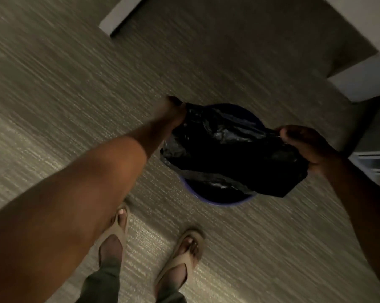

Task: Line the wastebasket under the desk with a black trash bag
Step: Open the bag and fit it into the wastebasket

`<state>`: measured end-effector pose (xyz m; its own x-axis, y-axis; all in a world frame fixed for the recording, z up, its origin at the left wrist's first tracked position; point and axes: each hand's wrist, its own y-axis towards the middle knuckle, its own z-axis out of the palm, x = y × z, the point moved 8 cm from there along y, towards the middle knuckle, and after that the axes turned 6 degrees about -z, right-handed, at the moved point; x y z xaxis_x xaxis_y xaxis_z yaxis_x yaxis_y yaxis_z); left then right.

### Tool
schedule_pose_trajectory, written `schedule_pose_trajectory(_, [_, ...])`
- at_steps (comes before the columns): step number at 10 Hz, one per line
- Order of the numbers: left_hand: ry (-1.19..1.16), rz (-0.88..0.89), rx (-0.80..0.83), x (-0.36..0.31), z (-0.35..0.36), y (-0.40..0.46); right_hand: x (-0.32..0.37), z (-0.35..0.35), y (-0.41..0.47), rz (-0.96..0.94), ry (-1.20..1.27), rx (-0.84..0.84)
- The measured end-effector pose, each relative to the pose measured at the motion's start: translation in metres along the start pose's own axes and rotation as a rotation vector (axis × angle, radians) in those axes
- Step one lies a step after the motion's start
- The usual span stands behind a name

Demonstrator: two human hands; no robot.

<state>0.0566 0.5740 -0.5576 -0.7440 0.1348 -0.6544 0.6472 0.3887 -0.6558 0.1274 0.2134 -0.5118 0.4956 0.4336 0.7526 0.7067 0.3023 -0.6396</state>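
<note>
A round blue wastebasket (217,201) stands on the carpet in front of my feet. A black trash bag (228,154) is stretched across its top and hides most of the rim and the inside. My left hand (173,112) grips the bag's far left edge. My right hand (305,145) pinches the bag's right edge, a little outside the basket's rim. The bag hangs crumpled between both hands, one corner drooping past the near right side of the basket.
Grey-beige carpet (64,95) covers the floor all around. White furniture legs or panels stand at the top (119,16) and at the right (364,82). A dark unit with pale edges (372,160) sits at the far right. My sandalled feet (184,254) are just behind the basket.
</note>
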Motion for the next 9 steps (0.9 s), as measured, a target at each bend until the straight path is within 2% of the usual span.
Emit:
schedule_pose_trajectory(1, [0.027,0.017,-0.105,0.004,0.002,0.027,-0.005,-0.003,0.011,0.036,-0.014,0.003])
schedule_pose_trajectory(2, [0.138,0.024,-0.185,-0.003,0.002,0.036,-0.002,-0.010,0.023,-0.004,0.081,-0.053])
schedule_pose_trajectory(3, [0.264,0.109,-0.230,-0.011,0.009,0.044,-0.005,-0.020,0.041,-0.041,0.100,-0.076])
schedule_pose_trajectory(5, [0.608,0.462,-0.170,-0.038,0.036,0.037,-0.002,-0.021,0.063,-0.114,-0.299,-0.267])
schedule_pose_trajectory(6, [0.649,0.540,-0.092,-0.040,0.046,0.033,0.008,-0.019,0.075,-0.162,-0.570,-0.359])
schedule_pose_trajectory(7, [0.702,0.654,-0.071,-0.044,0.052,0.029,0.015,-0.015,0.083,-0.196,-0.832,-0.354])
schedule_pose_trajectory(8, [0.771,0.552,-0.045,-0.036,0.055,0.042,0.010,-0.010,0.092,-0.182,-0.946,-0.311])
schedule_pose_trajectory(9, [0.587,0.198,0.043,-0.010,0.053,0.055,-0.013,-0.001,0.096,-0.021,-0.851,-0.228])
